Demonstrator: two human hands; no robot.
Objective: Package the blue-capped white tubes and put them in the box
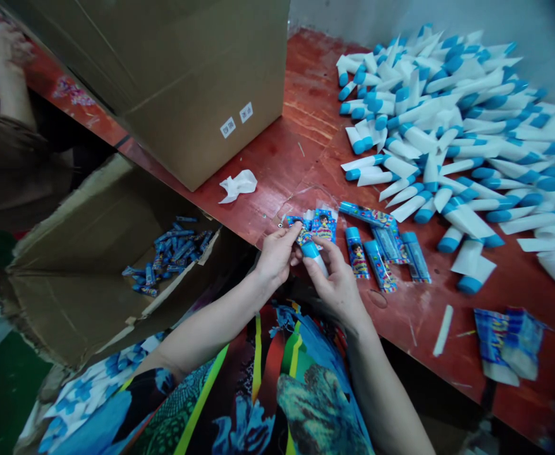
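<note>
In front of me, at the table edge, both hands are closed close together. My left hand [276, 256] pinches a blue printed wrapper sleeve [303, 236] with a cartoon picture. Between the fingers of my right hand [337, 281] is a tube with a blue cap [311, 251] and a white body, its blue end up against the sleeve. Whether that end is inside the sleeve I cannot tell. Just beyond my fingers lies a flat printed wrapper [323, 224]. To the right rest several wrapped tubes [357, 253] and more printed wrappers [389, 243].
A big pile of white, blue-ended tubes [429, 151] covers the table's right back. A tall cardboard box [201, 82] stands at the back left. Below the edge, an open carton [73, 272] holds several wrapped tubes [173, 249]. Crumpled white paper [238, 184] lies nearby. Another person's hand [5, 47] shows far left.
</note>
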